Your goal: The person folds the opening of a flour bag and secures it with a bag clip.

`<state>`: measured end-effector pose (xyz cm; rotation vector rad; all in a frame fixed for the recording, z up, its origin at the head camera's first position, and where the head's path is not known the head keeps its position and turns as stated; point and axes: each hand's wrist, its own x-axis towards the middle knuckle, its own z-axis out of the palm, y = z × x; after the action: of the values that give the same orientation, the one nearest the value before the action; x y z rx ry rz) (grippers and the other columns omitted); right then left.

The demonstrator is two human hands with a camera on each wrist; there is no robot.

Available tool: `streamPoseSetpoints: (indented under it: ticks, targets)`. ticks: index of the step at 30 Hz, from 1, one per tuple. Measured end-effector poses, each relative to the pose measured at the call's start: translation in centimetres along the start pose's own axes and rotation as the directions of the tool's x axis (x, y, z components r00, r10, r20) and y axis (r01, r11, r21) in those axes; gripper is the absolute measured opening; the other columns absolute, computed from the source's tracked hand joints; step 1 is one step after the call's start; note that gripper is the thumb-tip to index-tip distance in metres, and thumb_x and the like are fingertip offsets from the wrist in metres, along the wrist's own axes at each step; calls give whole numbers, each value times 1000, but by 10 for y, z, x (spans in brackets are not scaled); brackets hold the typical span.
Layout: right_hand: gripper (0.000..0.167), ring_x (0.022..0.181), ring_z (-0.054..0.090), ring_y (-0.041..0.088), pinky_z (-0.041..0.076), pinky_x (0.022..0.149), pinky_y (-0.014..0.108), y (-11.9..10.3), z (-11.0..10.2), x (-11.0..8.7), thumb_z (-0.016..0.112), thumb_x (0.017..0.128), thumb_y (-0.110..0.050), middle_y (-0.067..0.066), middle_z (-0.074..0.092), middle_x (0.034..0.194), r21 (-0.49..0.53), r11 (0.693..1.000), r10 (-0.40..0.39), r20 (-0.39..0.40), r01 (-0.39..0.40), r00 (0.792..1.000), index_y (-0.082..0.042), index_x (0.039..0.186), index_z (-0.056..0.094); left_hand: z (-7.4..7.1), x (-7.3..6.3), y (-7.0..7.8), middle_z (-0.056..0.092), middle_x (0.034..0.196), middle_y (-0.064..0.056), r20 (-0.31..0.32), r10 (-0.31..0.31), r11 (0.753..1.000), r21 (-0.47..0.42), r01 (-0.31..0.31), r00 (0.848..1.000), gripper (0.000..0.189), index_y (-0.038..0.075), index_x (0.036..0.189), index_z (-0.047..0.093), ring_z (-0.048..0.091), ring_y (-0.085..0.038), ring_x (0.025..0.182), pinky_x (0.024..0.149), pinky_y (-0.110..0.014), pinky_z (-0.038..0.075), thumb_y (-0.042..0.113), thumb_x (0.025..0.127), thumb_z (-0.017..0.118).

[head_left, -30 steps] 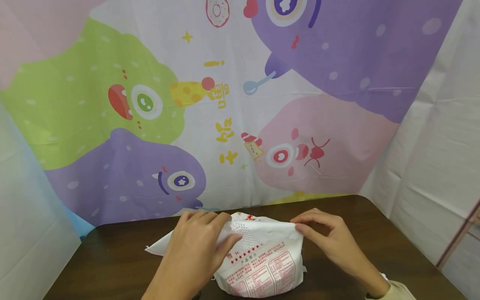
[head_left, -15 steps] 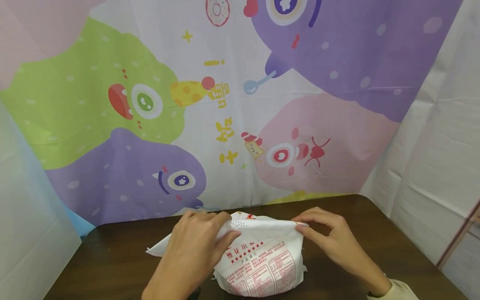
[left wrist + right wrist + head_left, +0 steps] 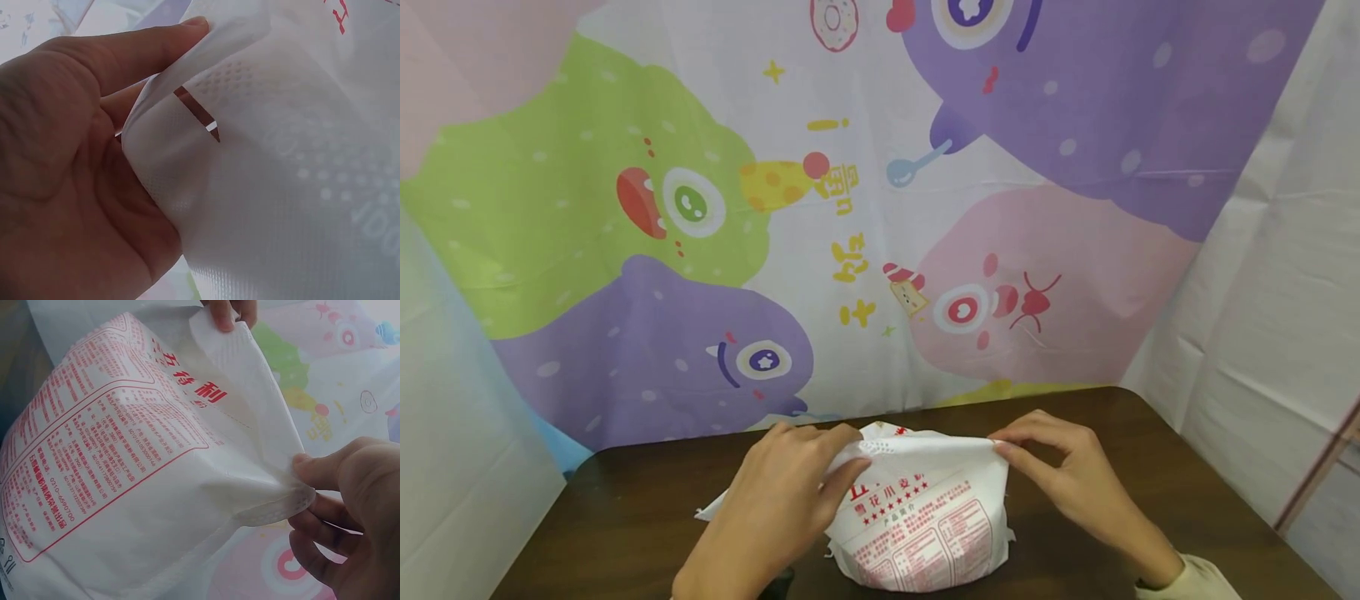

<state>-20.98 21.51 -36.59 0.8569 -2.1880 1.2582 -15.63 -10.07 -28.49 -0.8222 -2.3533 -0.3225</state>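
Note:
A white flour bag [image 3: 917, 533] with red Chinese print sits upright on the table, bulging at its base. At the left of its top edge, my left hand [image 3: 786, 492] grips the folded material between thumb and fingers. My right hand [image 3: 1067, 479] pinches the top right corner, and the right wrist view shows its thumb and fingers at the bag's mouth [image 3: 275, 412]. A narrow cut slot [image 3: 197, 112] shows in the white material close to the left fingers. Much of the bag's left side is hidden behind my left hand.
The dark brown table [image 3: 647, 483] has its back edge against a hanging cloth [image 3: 865, 367] printed with cartoon monsters. Pale sheets [image 3: 1247, 333] hang at both sides.
The top flap has turned upward and back, so more of the red characters show. Both hands keep their hold, the right one shifting slightly up and right.

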Motion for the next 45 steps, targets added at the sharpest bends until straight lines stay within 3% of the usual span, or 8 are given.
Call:
streamPoseSetpoints:
  ticks: [7,17,24,45]
  targets:
    - [24,89,66,12,49,79,20,0,0,0,76,84,-1,-8,71,92,10,1000,-24,-14,24,1000,-20,99,77,1,1,-4,58,65,16,10,-1,999,-33,1,1000,15,18,89,68,53,-5,61,64,-30,45,16,81,81]
    - [31,78,65,11,49,73,19,1,0,0,78,78,9,-4,70,85,29,990,-133,-65,136,989,-14,98,77,0,2,-7,56,63,17,-6,19,999,-29,-19,1000,14,20,87,68,53,-8,61,62,-32,46,17,82,80]
    - [35,77,64,11,49,71,19,5,1,1,78,75,13,-1,70,84,37,985,-166,-74,169,983,-12,99,77,0,2,-8,59,66,17,-27,20,1000,-21,-21,999,15,21,85,69,56,-7,61,62,-32,46,15,80,82]
    - [36,74,62,9,48,69,18,5,-1,4,78,71,16,-2,68,81,19,975,-219,-77,221,973,-9,96,78,-3,4,-12,61,68,17,40,13,994,-105,-9,999,7,21,89,71,50,-8,60,58,-29,42,17,86,76]
